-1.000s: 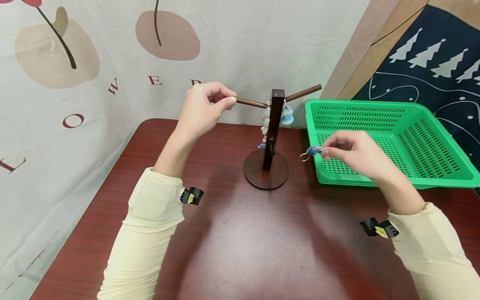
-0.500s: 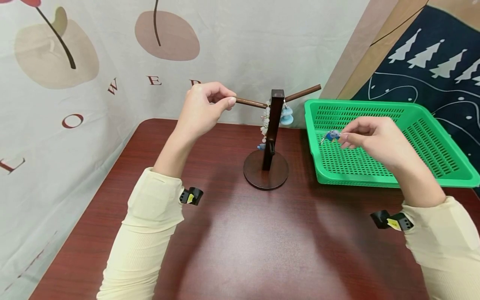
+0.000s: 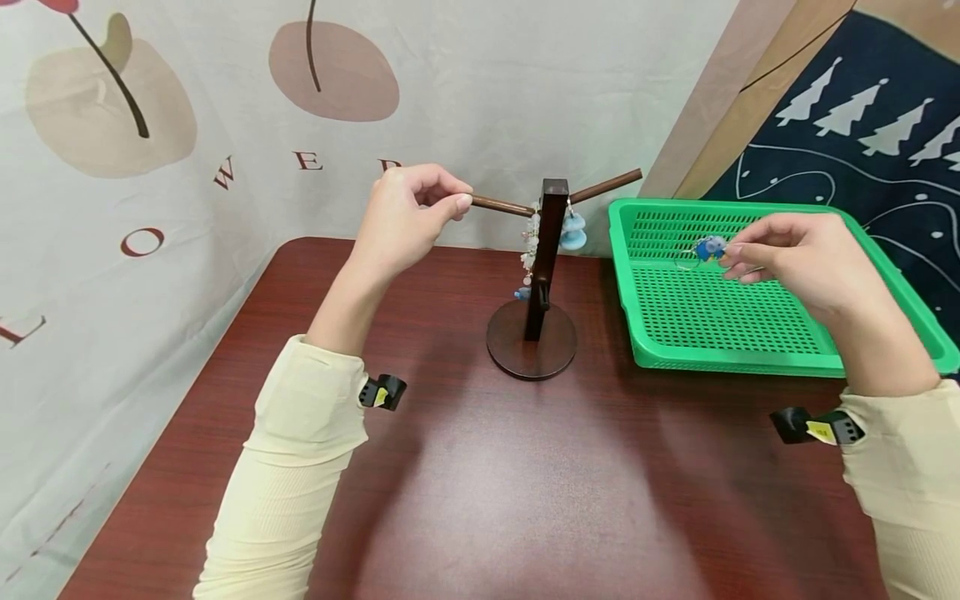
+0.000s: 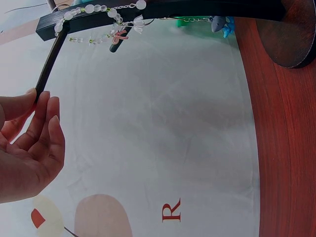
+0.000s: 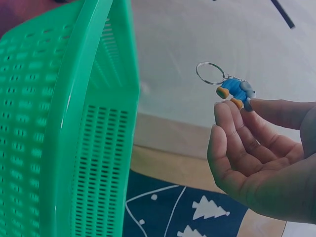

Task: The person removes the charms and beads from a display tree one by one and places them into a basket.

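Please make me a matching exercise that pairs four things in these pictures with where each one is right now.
Things:
1. small blue keychain charm with a metal ring
2. green perforated plastic basket
3. dark wooden stand with two slanted rods
4. white beaded chain

Places:
A. stands on its round base on the red-brown table
B. pinched in the right hand's fingertips, above the basket
C. hangs from the rod whose tip the left hand holds
D. sits on the table to the right of the stand

Pairs: 1-B, 2-D, 3-A, 4-C
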